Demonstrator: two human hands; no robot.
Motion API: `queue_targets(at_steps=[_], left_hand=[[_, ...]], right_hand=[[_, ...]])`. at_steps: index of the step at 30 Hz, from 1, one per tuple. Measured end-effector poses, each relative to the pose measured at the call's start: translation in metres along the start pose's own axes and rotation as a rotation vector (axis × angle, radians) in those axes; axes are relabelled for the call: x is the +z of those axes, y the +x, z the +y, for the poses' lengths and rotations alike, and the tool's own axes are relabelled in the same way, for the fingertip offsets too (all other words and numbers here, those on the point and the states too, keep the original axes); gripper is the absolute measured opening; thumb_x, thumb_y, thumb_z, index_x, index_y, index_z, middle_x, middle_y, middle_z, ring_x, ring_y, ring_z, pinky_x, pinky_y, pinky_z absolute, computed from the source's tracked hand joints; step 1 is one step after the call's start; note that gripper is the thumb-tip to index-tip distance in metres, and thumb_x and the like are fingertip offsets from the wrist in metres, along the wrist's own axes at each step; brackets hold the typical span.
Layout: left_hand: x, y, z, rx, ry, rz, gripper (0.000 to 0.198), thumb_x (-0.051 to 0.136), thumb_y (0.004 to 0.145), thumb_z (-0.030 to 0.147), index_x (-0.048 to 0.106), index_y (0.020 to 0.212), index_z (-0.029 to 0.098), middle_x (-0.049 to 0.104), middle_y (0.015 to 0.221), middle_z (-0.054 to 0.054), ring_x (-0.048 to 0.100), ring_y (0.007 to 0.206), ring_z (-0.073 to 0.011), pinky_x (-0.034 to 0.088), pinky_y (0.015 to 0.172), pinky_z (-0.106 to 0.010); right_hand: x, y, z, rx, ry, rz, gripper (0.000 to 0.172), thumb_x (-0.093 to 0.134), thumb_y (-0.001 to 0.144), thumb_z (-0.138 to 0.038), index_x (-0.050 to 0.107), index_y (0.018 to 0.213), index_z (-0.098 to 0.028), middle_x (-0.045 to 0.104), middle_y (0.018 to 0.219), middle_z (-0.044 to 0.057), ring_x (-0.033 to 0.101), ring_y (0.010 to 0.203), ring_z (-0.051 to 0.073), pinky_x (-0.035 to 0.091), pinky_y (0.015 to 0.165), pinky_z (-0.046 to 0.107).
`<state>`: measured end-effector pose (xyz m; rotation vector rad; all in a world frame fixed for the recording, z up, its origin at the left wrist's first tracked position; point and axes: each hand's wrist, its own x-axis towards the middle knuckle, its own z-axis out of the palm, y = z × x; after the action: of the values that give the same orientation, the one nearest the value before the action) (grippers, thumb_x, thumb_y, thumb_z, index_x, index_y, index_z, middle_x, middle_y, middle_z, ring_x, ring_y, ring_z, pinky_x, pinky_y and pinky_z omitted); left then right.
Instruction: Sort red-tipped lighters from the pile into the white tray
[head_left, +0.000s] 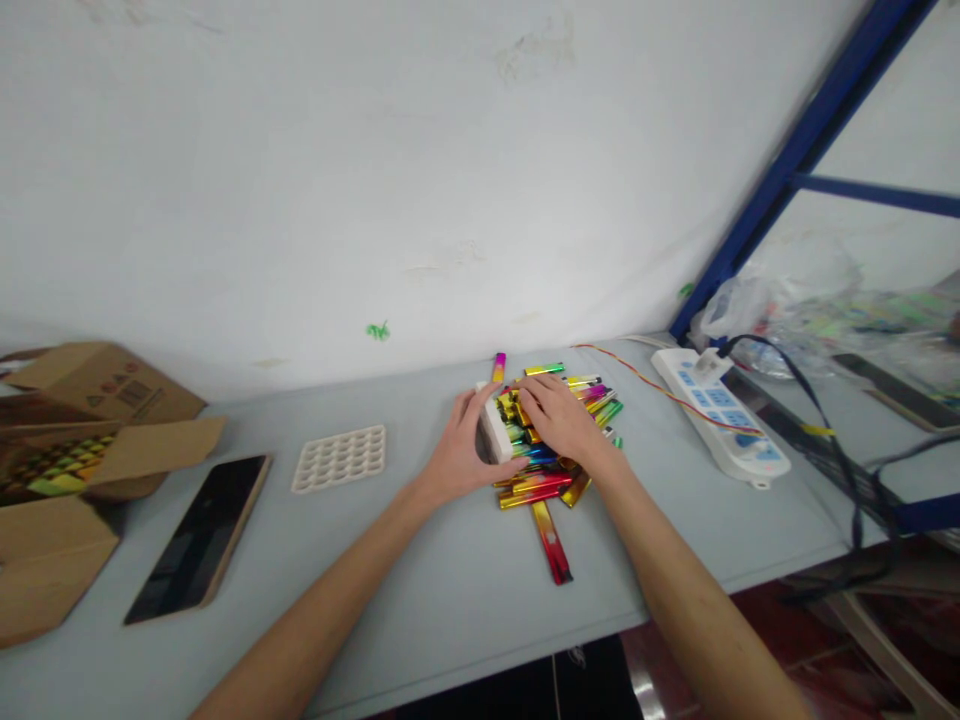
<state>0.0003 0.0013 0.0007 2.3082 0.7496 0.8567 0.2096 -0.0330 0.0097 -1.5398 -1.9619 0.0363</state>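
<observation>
A pile of shiny rainbow-coloured sticks point(551, 478) lies on the grey table point(420, 580) near the wall. Among them sits a white tray point(496, 432), partly hidden by my hands. My left hand point(459, 450) rests against the tray's left side with its fingers curled round it. My right hand point(559, 415) lies palm down on top of the pile, fingers bent over the sticks near the tray. What its fingertips pinch, if anything, is hidden. One red stick point(552, 542) lies apart, pointing towards me.
A second white tray with round holes point(340, 458) lies left of the pile. A dark phone point(201, 535) and an open cardboard box point(67, 450) of coloured sticks sit further left. A white power strip point(720, 425) with cables lies right, under a blue frame point(795, 160).
</observation>
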Motion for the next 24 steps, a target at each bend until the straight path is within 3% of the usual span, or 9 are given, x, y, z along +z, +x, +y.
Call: queue_targets(at_steps=[13,18,24], left_hand=[[-0.001,-0.001,0.004,-0.035,0.002,-0.017,0.097,0.086,0.074,0.049,0.036,0.155,0.026,0.044,0.149,-0.014,0.044,0.143,-0.0343,0.035,0.124,-0.052],[0.0,-0.002,0.003,-0.022,0.002,-0.007,0.099,0.087,0.073,0.047,0.036,0.156,0.026,0.044,0.15,-0.014,0.043,0.144,-0.0344,0.035,0.124,-0.053],[0.002,-0.001,-0.002,-0.041,-0.021,-0.011,0.112,0.091,0.067,0.058,0.033,0.159,0.029,0.043,0.152,-0.014,0.042,0.146,-0.0361,0.033,0.126,-0.054]], right_hand=[[-0.016,-0.005,0.024,0.032,0.114,0.019,0.033,0.047,0.107,-0.03,0.076,0.118,-0.018,0.076,0.123,0.013,0.068,0.114,0.026,0.049,0.105,0.043],[-0.019,-0.006,0.029,0.021,0.101,-0.026,0.036,0.044,0.108,-0.028,0.074,0.126,-0.021,0.074,0.129,0.011,0.067,0.118,0.026,0.05,0.106,0.044],[-0.013,-0.004,0.006,-0.007,-0.007,0.007,0.038,0.04,0.11,-0.033,0.071,0.129,-0.021,0.073,0.131,0.011,0.065,0.121,0.028,0.045,0.111,0.048]])
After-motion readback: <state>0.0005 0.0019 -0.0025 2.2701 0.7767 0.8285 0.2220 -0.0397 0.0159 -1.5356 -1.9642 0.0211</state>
